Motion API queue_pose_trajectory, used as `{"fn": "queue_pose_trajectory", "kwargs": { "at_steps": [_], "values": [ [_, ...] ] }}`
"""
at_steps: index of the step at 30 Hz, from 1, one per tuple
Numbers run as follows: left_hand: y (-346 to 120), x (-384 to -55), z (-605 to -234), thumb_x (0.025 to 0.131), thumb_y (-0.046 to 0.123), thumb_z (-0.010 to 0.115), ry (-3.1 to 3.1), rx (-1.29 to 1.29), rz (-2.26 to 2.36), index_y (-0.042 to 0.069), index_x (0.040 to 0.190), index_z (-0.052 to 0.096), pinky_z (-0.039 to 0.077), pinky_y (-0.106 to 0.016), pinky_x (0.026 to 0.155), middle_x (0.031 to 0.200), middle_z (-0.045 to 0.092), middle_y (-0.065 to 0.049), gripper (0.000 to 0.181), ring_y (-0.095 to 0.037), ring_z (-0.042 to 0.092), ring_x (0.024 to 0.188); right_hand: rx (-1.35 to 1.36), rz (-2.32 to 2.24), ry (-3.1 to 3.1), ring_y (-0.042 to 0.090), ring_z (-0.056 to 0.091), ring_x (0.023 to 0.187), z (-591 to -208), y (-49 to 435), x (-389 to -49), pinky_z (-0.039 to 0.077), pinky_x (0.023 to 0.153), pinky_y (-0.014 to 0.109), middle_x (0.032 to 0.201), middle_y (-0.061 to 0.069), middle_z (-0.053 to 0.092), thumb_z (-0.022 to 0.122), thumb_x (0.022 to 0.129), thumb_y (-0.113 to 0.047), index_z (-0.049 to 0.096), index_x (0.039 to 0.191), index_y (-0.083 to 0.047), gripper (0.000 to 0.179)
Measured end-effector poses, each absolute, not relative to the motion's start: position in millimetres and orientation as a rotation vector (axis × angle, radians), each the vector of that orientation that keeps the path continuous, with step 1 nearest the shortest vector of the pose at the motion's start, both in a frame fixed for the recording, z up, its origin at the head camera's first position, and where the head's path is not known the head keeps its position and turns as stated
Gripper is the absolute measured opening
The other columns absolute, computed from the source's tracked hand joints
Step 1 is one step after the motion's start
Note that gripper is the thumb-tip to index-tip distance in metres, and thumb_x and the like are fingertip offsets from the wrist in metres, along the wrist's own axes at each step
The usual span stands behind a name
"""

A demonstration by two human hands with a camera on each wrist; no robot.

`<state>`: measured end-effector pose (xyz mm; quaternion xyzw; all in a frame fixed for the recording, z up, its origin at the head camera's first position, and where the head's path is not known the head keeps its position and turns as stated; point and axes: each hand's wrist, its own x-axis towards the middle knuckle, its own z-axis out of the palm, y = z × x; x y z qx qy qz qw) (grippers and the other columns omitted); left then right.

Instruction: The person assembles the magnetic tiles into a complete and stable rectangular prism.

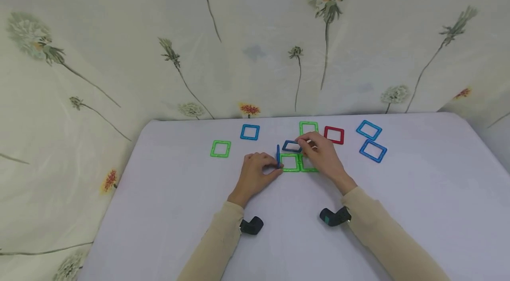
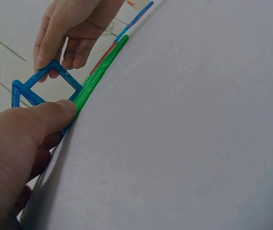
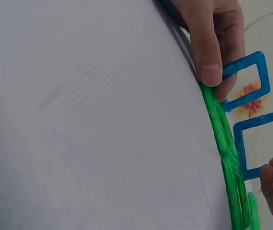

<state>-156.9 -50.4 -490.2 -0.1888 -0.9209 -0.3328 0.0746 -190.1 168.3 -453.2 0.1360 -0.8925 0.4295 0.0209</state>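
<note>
Two green square magnetic tiles, a left one (image 1: 291, 170) and a right one (image 1: 309, 170), lie flat side by side on the table. At the left one's left edge a blue tile (image 1: 278, 155) stands upright. My left hand (image 1: 256, 172) pinches this tile low down, thumb in front, near the green edge. My right hand (image 1: 322, 157) pinches another blue tile (image 1: 290, 141) by its upper right part, holding it tilted at the back of the left green tile. In the right wrist view this second blue tile (image 3: 239, 143) reaches down to the green tiles; contact is unclear.
Behind my right hand lie a green tile (image 1: 308, 122) and a red tile (image 1: 334, 128). Two blue tiles (image 1: 364, 135) lie farther right. To the left are a blue tile (image 1: 250, 125) and a green tile (image 1: 221, 142). A flowered cloth (image 1: 255, 77) hangs behind the table.
</note>
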Motion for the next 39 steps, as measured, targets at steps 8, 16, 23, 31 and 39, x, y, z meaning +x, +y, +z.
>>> {"fn": "queue_pose_trajectory", "kwargs": {
  "at_steps": [8, 16, 23, 31, 39],
  "values": [
    [-49.6, -157.4, -490.5, 0.082, 0.036, 0.072, -2.772, -0.567, -0.992, 0.025, 0.096, 0.073, 0.033, -0.037, 0.099, 0.095, 0.069, 0.012, 0.018, -0.006, 0.058, 0.093, 0.433, 1.334, -2.776, 0.017, 0.061, 0.082, -452.2, 166.2, -190.9, 0.048, 0.074, 0.017, 0.104, 0.004, 0.062, 0.054, 0.096, -0.028, 0.061, 0.113, -0.014, 0.023],
    [-50.5, -156.7, -489.9, 0.082, 0.036, 0.072, -2.757, -0.576, -0.985, 0.024, 0.095, 0.073, 0.034, -0.038, 0.099, 0.094, 0.069, 0.011, 0.018, -0.007, 0.059, 0.093, 0.454, 1.299, -2.776, 0.015, 0.06, 0.08, -453.4, 164.9, -191.3, 0.049, 0.075, 0.02, 0.102, 0.001, 0.063, 0.053, 0.096, -0.03, 0.062, 0.111, -0.015, 0.023],
    [-51.1, -156.9, -489.5, 0.082, 0.036, 0.072, -2.752, -0.576, -0.978, 0.025, 0.095, 0.072, 0.034, -0.037, 0.098, 0.095, 0.069, 0.011, 0.017, -0.007, 0.059, 0.093, 0.471, 1.292, -2.777, 0.014, 0.06, 0.084, -453.3, 163.8, -192.1, 0.049, 0.077, 0.02, 0.102, 0.0, 0.063, 0.054, 0.096, -0.029, 0.063, 0.111, -0.016, 0.022],
    [-50.4, -157.0, -489.3, 0.082, 0.035, 0.073, -2.755, -0.574, -0.986, 0.024, 0.096, 0.073, 0.035, -0.038, 0.098, 0.094, 0.07, 0.011, 0.018, -0.007, 0.059, 0.092, 0.486, 1.294, -2.773, 0.014, 0.059, 0.087, -453.2, 162.6, -192.1, 0.048, 0.078, 0.018, 0.101, -0.001, 0.063, 0.055, 0.096, -0.029, 0.063, 0.11, -0.018, 0.02],
    [-50.0, -156.2, -488.6, 0.081, 0.035, 0.073, -2.756, -0.569, -0.991, 0.024, 0.096, 0.073, 0.034, -0.038, 0.1, 0.095, 0.07, 0.011, 0.018, -0.007, 0.059, 0.094, 0.479, 1.29, -2.771, 0.014, 0.06, 0.087, -453.9, 161.9, -192.0, 0.049, 0.078, 0.02, 0.1, -0.001, 0.063, 0.056, 0.095, -0.027, 0.063, 0.11, -0.018, 0.019]
  ]
}}
